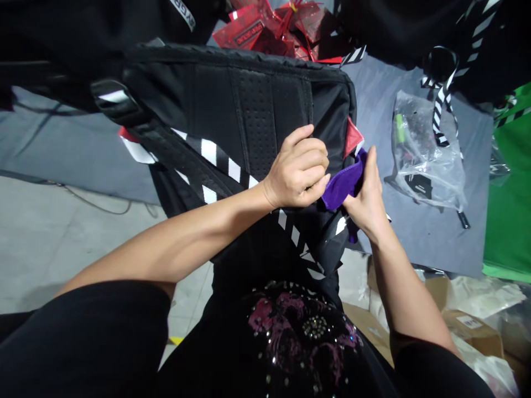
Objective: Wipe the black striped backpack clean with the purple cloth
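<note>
A black backpack (211,105) lies on its side across the table, its padded back panel facing up and black-and-white striped straps (219,160) hanging towards my body. Over the lower right part of the panel, my left hand (296,168) is closed with curled fingers. Whatever it may pinch is hidden, and its thumb is close to a purple cloth (342,182). My right hand (367,199) grips that cloth at the backpack's right end, thumb in front and fingers partly out of sight behind. A red triangular tab (352,137) sticks out from the backpack's edge just above the cloth.
Red tags in plastic (265,30) lie behind the backpack. A see-through plastic bag (429,155) with small items rests on the grey tabletop (443,237) to the right. More black bags (385,27) line the back. Cardboard boxes (473,331) stand low on the right.
</note>
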`<state>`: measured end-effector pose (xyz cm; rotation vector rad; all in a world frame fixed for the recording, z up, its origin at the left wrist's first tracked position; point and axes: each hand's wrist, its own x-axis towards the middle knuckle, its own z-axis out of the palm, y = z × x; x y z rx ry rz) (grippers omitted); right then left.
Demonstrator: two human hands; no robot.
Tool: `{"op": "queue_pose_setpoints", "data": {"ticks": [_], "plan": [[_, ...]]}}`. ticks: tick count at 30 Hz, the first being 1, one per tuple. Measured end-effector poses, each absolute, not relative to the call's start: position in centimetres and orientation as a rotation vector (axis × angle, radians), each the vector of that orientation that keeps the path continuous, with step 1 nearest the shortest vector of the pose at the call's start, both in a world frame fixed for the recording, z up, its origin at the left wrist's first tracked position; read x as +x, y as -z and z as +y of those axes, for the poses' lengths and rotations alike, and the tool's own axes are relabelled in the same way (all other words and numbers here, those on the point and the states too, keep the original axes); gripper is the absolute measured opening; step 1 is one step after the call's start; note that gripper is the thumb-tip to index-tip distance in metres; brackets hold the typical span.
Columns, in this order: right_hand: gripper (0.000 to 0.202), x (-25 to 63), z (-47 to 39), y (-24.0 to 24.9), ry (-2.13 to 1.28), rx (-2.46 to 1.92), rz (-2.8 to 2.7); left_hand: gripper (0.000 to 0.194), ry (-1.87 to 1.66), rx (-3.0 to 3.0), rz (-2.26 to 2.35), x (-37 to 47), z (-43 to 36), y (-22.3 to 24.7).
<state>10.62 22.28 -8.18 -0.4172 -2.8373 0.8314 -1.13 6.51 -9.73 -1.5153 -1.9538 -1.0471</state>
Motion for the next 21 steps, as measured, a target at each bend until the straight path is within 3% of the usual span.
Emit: {"op": "queue_pose_setpoints", "data": {"ticks": [11, 17, 21], "plan": [[0.095, 9.7, 21.8, 7.3, -0.697, -0.434, -2.887, 0.019, 1.015, -1.444, -1.741, -1.1, 6.6, 9.7], [0.097, 9.7, 21.9, 7.3, -0.737, -0.448, -2.903, 0.027, 1.063, -1.546, -2.014, -1.3, 6.4, 10.2], [0.101, 11.0, 22.6, 7.7, -0.909, -0.423, -2.879, 0.02, 1.07, -1.525, -1.8, -1.2, 6.3, 10.0]]}}
